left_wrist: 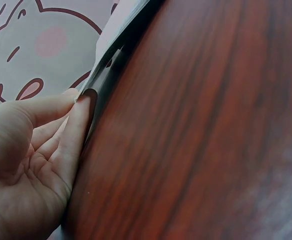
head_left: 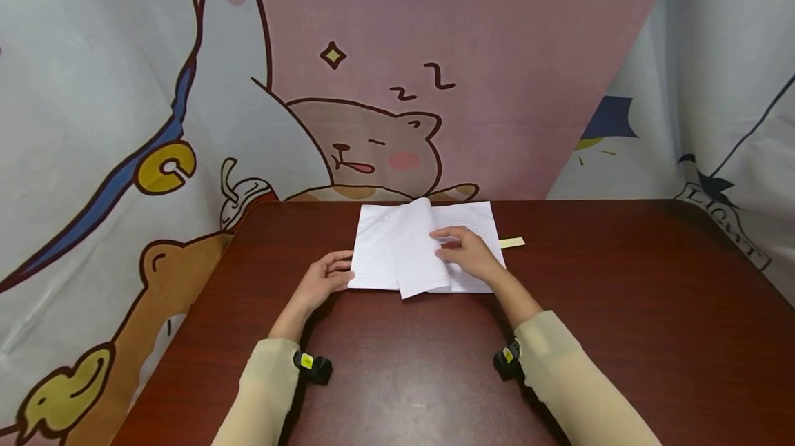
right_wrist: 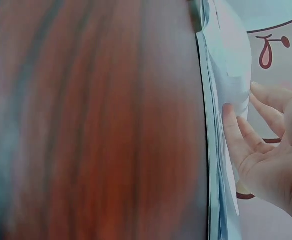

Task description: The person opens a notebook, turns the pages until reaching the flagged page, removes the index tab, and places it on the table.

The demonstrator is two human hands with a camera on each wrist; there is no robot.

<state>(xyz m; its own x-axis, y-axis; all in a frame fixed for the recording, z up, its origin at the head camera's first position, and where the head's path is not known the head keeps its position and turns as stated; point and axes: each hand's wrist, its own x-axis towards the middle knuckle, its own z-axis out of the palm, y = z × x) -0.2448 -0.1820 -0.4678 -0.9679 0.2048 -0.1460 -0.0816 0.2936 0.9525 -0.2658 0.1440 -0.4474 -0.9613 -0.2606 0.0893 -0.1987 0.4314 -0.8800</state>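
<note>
An open notebook (head_left: 373, 239) with ruled white pages lies near the far edge of the table. One loose-standing page (head_left: 413, 253) curves up over its middle, leaning to the left. My left hand (head_left: 319, 285) pinches the notebook's left edge, thumb above and fingers beneath, as the left wrist view shows. Over the right-hand side, my right hand (head_left: 468, 253) has its fingers spread, with fingertips at the right face of the raised page. In the right wrist view those fingers (right_wrist: 231, 117) are apart and the page bows beside them.
A pale yellow strip (head_left: 512, 242) sticks out from the notebook's right side. Dark reddish-brown table (head_left: 397, 363) surrounds the notebook. Behind it hangs a cartoon-printed cloth (head_left: 497, 87). Each wrist carries a small black camera (head_left: 319, 369).
</note>
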